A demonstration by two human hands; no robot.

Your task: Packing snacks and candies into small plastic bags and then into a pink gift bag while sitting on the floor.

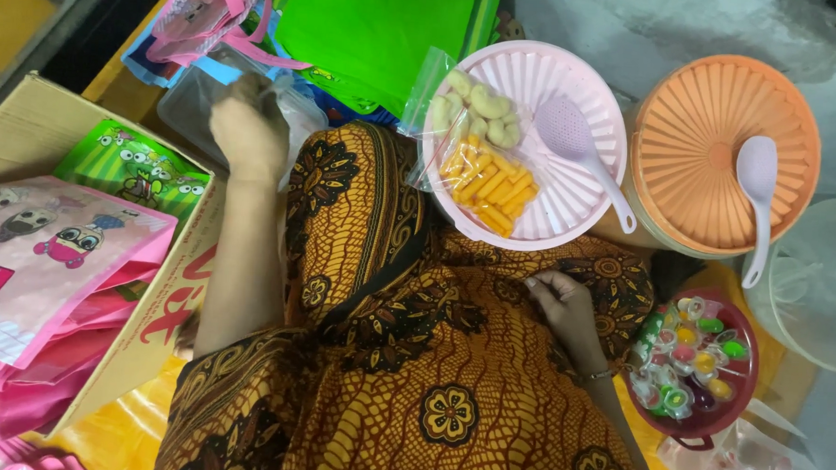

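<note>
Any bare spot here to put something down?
Free patches: the grey floor above the pink lid and orange lid, and the lap between both hands. Crowded: the cardboard box on the left is stuffed with bags, and the red bowl is full of jelly cups.

Orange-brown batik skirt [414,355] with dark flowers — pink lid [553,203], orange ribbed lid [694,152], green bag [379,30] — pink cartoon bags [47,250].
</note>
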